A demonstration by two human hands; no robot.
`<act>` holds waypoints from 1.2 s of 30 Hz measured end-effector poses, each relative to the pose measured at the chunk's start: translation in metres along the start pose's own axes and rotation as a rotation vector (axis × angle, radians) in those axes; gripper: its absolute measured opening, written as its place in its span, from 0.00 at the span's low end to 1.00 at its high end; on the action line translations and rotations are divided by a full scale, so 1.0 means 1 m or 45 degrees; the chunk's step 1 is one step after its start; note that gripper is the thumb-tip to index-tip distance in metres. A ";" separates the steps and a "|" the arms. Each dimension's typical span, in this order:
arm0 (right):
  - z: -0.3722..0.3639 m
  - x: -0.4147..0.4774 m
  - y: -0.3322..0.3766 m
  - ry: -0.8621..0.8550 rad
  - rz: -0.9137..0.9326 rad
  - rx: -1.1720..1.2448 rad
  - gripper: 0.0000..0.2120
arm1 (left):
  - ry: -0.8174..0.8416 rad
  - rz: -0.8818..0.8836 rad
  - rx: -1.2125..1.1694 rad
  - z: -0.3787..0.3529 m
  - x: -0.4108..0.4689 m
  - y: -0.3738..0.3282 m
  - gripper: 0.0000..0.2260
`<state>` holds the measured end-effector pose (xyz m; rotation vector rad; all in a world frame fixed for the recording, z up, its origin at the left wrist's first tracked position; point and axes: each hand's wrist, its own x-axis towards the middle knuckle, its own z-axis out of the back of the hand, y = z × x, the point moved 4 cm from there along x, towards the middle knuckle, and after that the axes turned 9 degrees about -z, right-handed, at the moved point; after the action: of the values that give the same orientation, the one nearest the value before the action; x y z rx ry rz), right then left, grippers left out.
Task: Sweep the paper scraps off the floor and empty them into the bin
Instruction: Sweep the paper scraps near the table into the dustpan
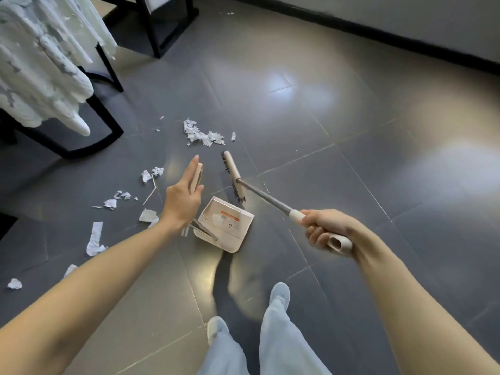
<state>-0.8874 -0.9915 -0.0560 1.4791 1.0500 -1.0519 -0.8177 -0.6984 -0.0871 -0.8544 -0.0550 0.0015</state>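
White paper scraps lie in a pile on the dark tiled floor, just beyond the broom head. More scraps are strewn to the left. My right hand grips the cream end of the broom's grey pole, and the bristles are at floor level. A cream dustpan stands on the floor between my arms, with one scrap inside. My left hand lies along the top of the dustpan's long handle, fingers straight and thumb beside it. No bin is in view.
A black metal rack draped with white clothes stands at the left. Another black frame is at the top. A wall with a black skirting runs along the top right. My feet are at the bottom centre.
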 end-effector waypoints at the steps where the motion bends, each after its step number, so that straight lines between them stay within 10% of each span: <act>1: -0.001 0.005 0.016 -0.005 0.028 -0.029 0.23 | -0.030 0.025 0.001 0.004 0.011 -0.001 0.30; 20: -0.014 0.175 0.362 -0.010 0.270 -0.639 0.17 | -0.366 0.396 0.091 -0.026 0.228 -0.003 0.30; 28: -0.017 0.227 0.379 0.083 -0.294 -0.521 0.08 | -0.276 0.463 0.068 -0.021 0.313 0.020 0.30; 36: -0.041 0.175 0.354 0.030 -0.325 -0.492 0.07 | -0.371 0.476 -0.041 -0.021 0.354 0.022 0.30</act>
<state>-0.4993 -0.9780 -0.1372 1.0678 1.3982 -0.9403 -0.4625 -0.6913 -0.1006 -0.8817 -0.1682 0.4778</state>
